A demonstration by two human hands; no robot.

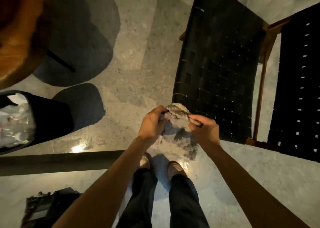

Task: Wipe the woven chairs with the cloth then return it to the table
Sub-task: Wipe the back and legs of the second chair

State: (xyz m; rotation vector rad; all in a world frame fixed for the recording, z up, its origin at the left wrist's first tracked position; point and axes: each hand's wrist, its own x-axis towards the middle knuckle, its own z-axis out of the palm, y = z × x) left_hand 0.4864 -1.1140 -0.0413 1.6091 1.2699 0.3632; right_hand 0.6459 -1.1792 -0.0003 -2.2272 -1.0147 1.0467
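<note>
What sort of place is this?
Likely a cafe or dining room: black woven chairs with wooden frames, a round wooden table, and a lined bin on a polished terrazzo floor.

Grey fluffy cloth (180,125) bunched, hanging near black woven chair (220,68) front edge; second chair (297,89), seemingly alike, beside.

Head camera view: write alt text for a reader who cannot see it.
Left hand and right hand grip a grey cloth before a black woven chair. A second woven chair stands to its right, a lined bin at left.
</note>
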